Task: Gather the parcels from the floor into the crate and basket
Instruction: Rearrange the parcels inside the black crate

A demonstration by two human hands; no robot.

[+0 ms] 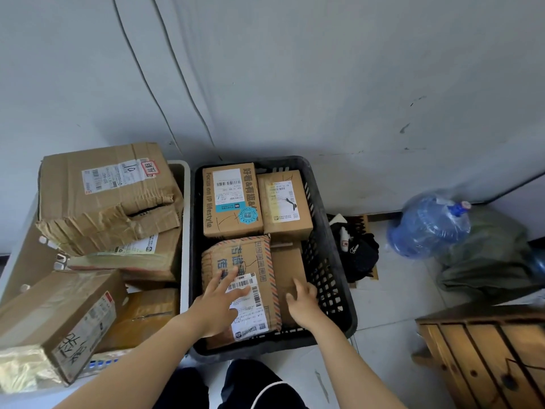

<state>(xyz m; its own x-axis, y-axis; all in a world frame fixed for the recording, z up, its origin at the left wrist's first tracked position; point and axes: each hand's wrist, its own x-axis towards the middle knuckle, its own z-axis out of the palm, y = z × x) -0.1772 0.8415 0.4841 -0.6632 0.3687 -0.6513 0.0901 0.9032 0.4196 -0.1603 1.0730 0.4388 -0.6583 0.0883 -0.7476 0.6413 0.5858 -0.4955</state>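
The left hand lies flat, fingers spread wide and straight, on a padded envelope in the near half of the black basket. The envelope is brown and puffy, with a red-and-blue striped border, large blue characters and a white shipping label with barcodes that runs out from under the fingertips. Just to the right of it, the right hand rests on a flat plain box, its fingers loosely bent; I cannot tell whether it grips the box or only touches it.

Beyond both hands, at the far end of the basket, stand two more cardboard boxes side by side. The printed box past the left hand reads "Focus on IP lifestyle" along one edge and carries a white barcode label and a round teal sticker. The smaller box past the right hand has a yellowish label with small print too fine to read.

Left of the left arm, the white crate is heaped with parcels. The crumpled box on top bears a handwritten "10" and a red-framed sticker.
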